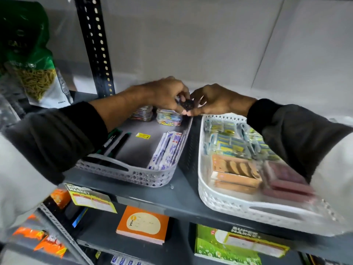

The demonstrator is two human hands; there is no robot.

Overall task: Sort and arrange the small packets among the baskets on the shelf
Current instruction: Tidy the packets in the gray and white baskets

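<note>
Dark packet [186, 104] between both hands

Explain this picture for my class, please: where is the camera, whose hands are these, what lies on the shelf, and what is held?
There is one picture, from a camera worn on a person's head, looking down at their own hands. The left hand and right hand meet over the back of a grey shelf, pinching a small dark item between them; it is too blurred to name. The grey basket holds pens, clear boxes of coloured clips and long packets. The white basket beside it holds many small packets and flat boxes.
</note>
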